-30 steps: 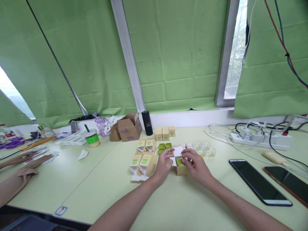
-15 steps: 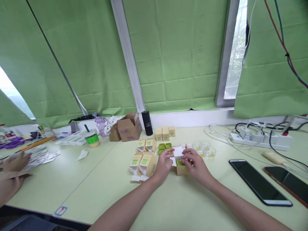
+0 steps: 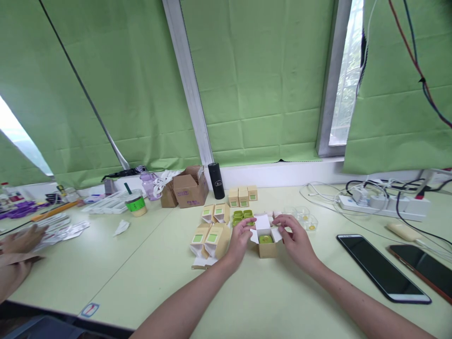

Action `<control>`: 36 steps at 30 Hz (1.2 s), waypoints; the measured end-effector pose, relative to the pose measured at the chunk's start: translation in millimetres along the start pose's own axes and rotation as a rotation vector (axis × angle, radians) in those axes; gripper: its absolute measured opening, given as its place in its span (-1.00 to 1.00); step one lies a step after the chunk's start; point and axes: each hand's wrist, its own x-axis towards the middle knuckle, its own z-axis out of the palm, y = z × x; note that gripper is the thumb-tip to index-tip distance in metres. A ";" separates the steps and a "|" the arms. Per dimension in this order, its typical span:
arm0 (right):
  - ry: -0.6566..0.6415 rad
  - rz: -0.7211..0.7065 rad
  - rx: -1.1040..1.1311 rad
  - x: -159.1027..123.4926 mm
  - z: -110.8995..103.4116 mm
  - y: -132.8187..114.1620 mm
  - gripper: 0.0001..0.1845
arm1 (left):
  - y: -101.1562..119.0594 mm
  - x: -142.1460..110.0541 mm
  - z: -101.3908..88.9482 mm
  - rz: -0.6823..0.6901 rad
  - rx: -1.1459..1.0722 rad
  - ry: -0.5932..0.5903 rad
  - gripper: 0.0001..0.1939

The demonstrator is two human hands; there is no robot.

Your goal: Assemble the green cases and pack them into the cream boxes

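Observation:
A small cardboard box [image 3: 267, 250] stands in front of me with its white lid raised and side flaps spread. Inside it lies a green round-topped piece [image 3: 265, 239]. My left hand [image 3: 240, 241] is at the box's left side, fingers curled against the lid and left flap. On the other side my right hand [image 3: 295, 241] has thumb and forefinger apart beside the right flap, and nothing shows between them. Behind the box are several green square cups [image 3: 243, 214]. Clear cups [image 3: 302, 216] with yellow centres stand beyond my right hand, partly hidden by it.
Left of my hands stand several small labelled boxes [image 3: 216, 238], with more [image 3: 243, 195] behind. A black bottle [image 3: 216, 181] and a brown carton [image 3: 190, 190] are at the back. Phones [image 3: 383, 268] and a power strip [image 3: 381, 207] lie right. Another person's hand [image 3: 24, 240] is far left.
My right hand has drawn back from inside the box to the right. The right flap and the green piece now show more plainly. My left hand has barely moved.

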 end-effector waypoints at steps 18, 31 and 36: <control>0.039 0.275 0.165 2.3 4.9 13.8 -0.67 | 1.6 -2.9 6.1 -0.008 -0.036 -0.013 -0.57; 0.025 0.364 0.304 2.1 6.1 0.7 -0.59 | -11.4 -4.7 4.6 -0.005 -0.056 -0.138 -0.46; 0.011 0.379 0.316 1.3 5.2 -4.9 -0.61 | -13.8 -5.0 4.1 -0.006 -0.072 -0.158 -0.44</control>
